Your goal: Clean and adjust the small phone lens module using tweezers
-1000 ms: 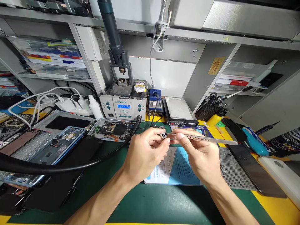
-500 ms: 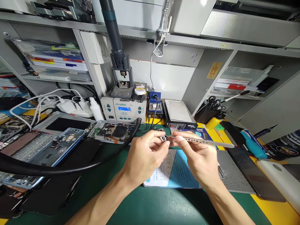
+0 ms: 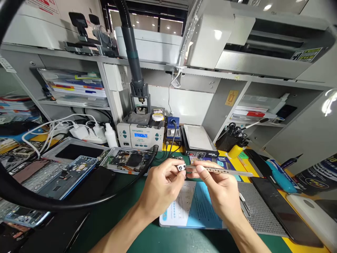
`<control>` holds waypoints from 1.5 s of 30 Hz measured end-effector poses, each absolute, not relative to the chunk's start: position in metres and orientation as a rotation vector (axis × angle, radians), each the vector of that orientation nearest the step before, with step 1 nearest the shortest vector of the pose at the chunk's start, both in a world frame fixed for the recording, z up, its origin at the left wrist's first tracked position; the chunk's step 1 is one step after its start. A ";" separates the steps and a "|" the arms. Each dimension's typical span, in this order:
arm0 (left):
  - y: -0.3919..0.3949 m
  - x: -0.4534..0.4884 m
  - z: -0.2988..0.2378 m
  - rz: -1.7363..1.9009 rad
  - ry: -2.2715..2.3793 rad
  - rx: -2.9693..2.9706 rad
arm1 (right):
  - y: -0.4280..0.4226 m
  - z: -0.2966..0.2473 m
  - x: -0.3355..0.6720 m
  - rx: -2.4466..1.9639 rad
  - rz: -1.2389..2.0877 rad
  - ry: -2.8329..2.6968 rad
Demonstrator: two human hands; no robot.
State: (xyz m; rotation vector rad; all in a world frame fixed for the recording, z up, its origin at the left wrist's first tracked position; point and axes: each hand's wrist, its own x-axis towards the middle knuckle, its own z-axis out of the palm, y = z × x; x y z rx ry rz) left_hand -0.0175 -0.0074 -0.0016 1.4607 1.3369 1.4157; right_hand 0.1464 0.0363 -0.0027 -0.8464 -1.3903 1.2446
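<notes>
Between the thumb and fingers of my left hand is a small phone camera module, its dark round lens facing me. My right hand is closed on a pair of metal tweezers with a row of holes along the handle. The tweezers lie nearly level, their tips pointing left at the module. Whether the tips touch it I cannot tell. Beneath both hands a white and blue printed card or booklet rests on the green mat.
A soldering and hot-air station stands behind, its black hose curving across the left side. Phone parts and a tray of circuit boards lie left. To the right are a perforated grey plate and a dark phone.
The camera view has tilted upward, showing more of the upper shelf. The module has turned so its lens shows more plainly, and the tweezer tips sit slightly apart from their earlier place.
</notes>
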 end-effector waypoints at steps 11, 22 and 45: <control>-0.002 -0.020 -0.004 1.367 1.258 1.369 | 0.050 -0.001 0.150 -0.902 1.405 -1.485; -0.002 -0.014 -0.015 1.304 1.238 1.500 | 0.047 -0.010 0.140 -0.927 1.329 -1.715; -0.003 -0.013 -0.017 1.295 1.253 1.520 | 0.055 -0.012 0.145 -1.034 1.139 -1.766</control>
